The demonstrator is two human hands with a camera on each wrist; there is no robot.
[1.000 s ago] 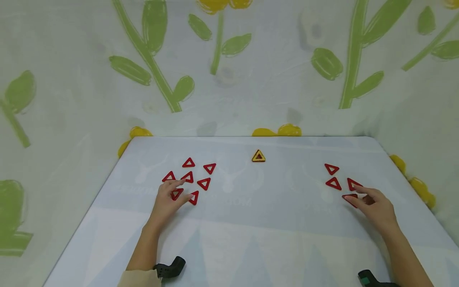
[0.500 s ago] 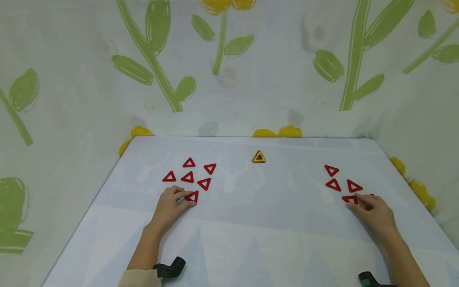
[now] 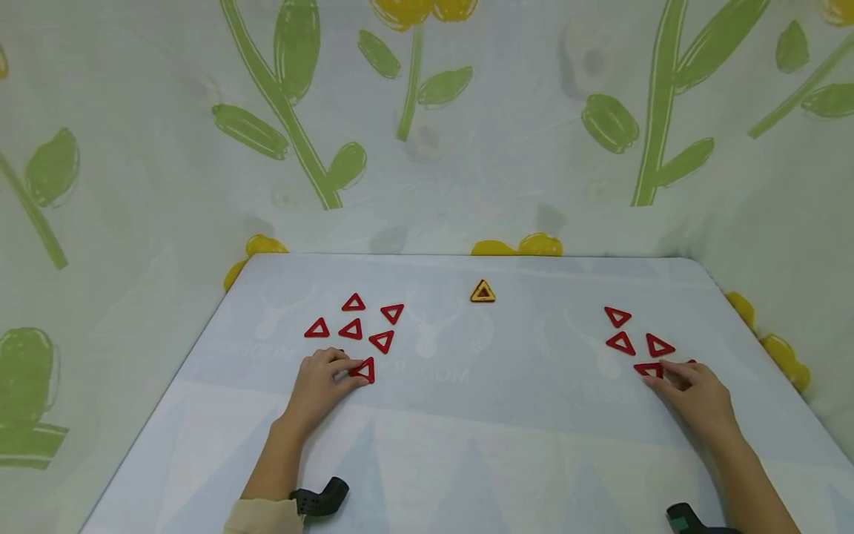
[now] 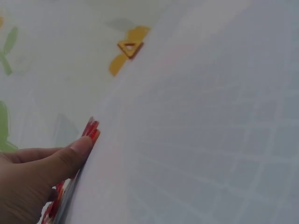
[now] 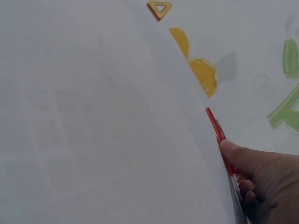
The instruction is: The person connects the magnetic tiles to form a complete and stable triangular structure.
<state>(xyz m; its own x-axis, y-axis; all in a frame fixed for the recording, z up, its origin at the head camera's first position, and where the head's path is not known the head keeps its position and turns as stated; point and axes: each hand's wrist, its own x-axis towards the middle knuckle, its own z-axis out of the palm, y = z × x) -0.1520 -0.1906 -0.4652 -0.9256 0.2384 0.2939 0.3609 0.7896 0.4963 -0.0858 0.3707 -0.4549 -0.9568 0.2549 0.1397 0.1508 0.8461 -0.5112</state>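
Note:
My left hand [image 3: 323, 382] pinches a flat red triangle frame [image 3: 371, 370] by its left side, at the near edge of the left cluster. A sliver of red shows behind its knuckles; the rest of that piece is hidden. On the right, my right hand [image 3: 700, 393] pinches another red triangle frame [image 3: 647, 367] between thumb and forefinger, close to the tabletop. A speck of red peeks out past that hand too. In the wrist views, the left thumb [image 4: 83, 145] and the right thumb [image 5: 230, 147] lie against red pieces seen edge-on.
Several red triangles [image 3: 350, 329] lie spread beyond my left hand. Three more, including one red triangle [image 3: 660, 345], lie beyond my right hand. A yellow triangle [image 3: 482, 291] with a dark centre sits at the back middle of the white table [image 3: 467, 445], before a flower-patterned backdrop.
My left hand has come down from above its cluster, closed on the near red triangle and shifted it slightly right. My right fingers have drawn back from the farther triangle onto the nearest one.

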